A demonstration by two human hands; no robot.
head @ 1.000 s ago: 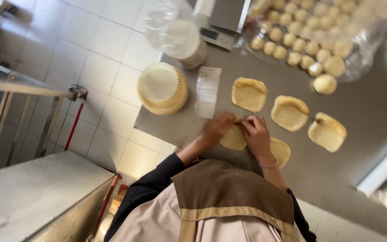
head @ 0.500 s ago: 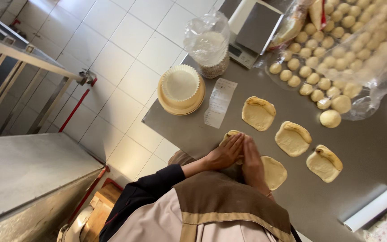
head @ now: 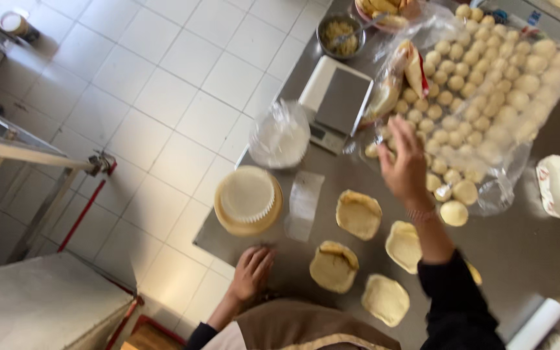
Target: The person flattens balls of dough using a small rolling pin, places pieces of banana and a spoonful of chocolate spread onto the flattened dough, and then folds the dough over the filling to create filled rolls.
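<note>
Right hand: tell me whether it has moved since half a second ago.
Yes. The right hand left the flattened dough and reached up toward the dough balls.

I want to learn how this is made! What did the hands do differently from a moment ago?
Both hands let go of the folded dough piece they were pressing together. The right hand moved up to the dough balls on the plastic sheet; the left hand now rests flat on the table. The other dough pieces, the paper liners and the scale stayed put.
</note>
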